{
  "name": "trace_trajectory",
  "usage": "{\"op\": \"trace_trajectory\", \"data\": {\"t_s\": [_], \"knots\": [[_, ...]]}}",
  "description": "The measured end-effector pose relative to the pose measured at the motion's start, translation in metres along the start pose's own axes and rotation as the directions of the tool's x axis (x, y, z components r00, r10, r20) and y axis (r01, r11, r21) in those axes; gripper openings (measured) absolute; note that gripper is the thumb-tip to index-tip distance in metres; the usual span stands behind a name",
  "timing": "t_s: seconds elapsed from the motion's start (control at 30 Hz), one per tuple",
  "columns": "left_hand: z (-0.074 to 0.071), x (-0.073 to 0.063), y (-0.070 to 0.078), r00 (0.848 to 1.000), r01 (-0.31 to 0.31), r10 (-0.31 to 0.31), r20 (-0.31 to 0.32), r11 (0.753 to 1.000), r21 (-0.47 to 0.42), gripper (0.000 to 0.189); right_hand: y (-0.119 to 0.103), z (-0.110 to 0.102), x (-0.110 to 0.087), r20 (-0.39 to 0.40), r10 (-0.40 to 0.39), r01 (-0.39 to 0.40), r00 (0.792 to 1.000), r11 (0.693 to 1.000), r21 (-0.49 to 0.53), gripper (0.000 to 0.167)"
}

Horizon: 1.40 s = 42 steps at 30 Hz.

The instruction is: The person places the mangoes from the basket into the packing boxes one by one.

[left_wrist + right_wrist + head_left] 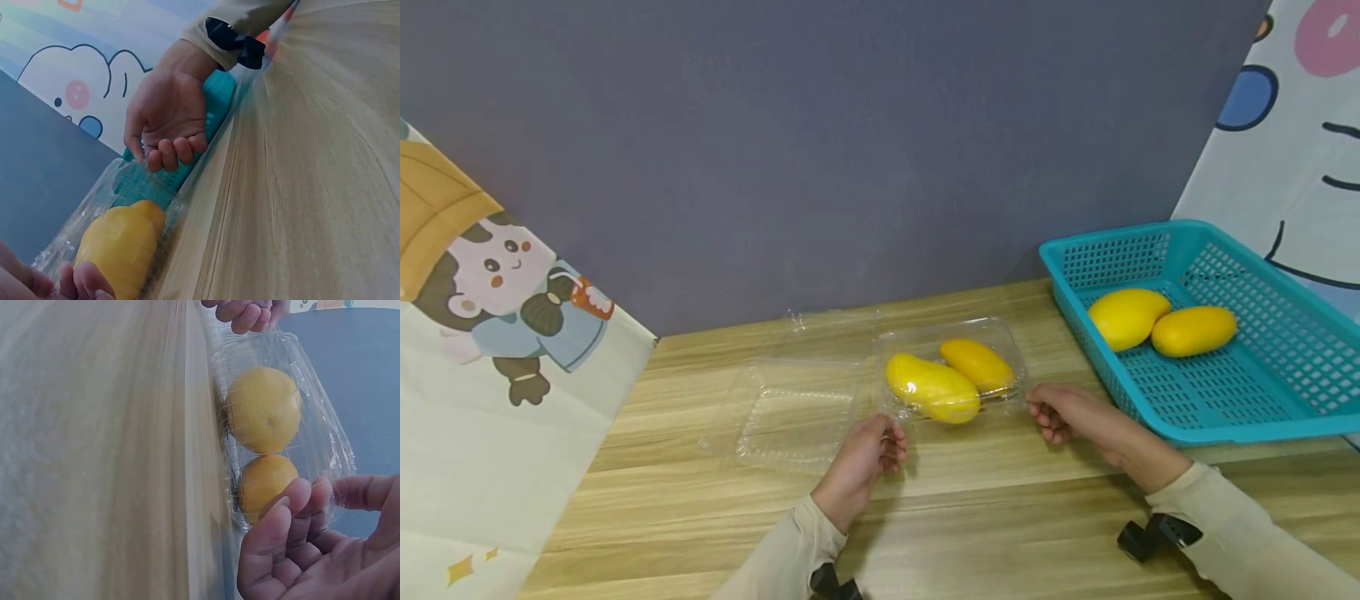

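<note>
A clear plastic clamshell box (1000, 333) stands on the wooden table with two yellow mangoes (932, 387) inside, lying side by side. Clear plastic covers them in the right wrist view. My left hand (868, 458) pinches the box's near left corner, its other fingers curled. At the near right corner, my right hand (1071, 417) pinches the plastic edge between thumb and forefinger (322, 494), the remaining fingers bent inward. In the left wrist view, the left fingers (87, 278) partly hide the box's near end.
Another clear plastic container (797, 417) lies open on the table (647, 517) to the left. At the right, a teal basket (1225, 429) holds two more mangoes (1195, 331). A grey wall (850, 167) stands behind, with cartoon-printed sheets (482, 417) at both sides.
</note>
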<state>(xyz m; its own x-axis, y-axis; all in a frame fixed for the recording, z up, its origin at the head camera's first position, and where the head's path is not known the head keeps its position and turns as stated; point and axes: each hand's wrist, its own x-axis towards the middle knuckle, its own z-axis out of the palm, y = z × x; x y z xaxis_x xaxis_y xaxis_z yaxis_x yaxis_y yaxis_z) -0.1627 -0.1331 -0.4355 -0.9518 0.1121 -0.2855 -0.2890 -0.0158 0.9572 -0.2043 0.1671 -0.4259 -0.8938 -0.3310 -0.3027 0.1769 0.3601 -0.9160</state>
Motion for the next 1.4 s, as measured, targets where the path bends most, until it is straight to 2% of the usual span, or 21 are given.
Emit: {"op": "trace_trajectory", "data": {"t_s": [0.27,0.5,1.0,1.4], "knots": [[0.001,0.0002,-0.0007,1.0,0.002,-0.002,-0.01,1.0,-0.013,0.024,0.0005,-0.0004,0.0002,0.007,-0.007,0.007,1.0,1.0,0.002,0.027],[0.002,-0.0017,0.0012,0.999,0.027,-0.028,-0.016,0.999,-0.025,0.023,0.0009,-0.0008,0.0004,0.01,-0.01,0.01,1.0,1.0,0.0,0.027],[-0.0007,-0.0025,0.0008,0.996,0.058,-0.054,0.069,0.997,-0.059,0.027,0.0041,0.0008,0.0028,-0.006,-0.039,0.039,0.999,0.999,-0.013,0.027],[-0.0012,-0.0002,-0.0001,0.997,0.052,-0.048,0.067,0.997,-0.056,0.025,0.0029,0.0001,0.0018,-0.004,-0.037,0.037,0.999,0.999,-0.024,0.028]]}}
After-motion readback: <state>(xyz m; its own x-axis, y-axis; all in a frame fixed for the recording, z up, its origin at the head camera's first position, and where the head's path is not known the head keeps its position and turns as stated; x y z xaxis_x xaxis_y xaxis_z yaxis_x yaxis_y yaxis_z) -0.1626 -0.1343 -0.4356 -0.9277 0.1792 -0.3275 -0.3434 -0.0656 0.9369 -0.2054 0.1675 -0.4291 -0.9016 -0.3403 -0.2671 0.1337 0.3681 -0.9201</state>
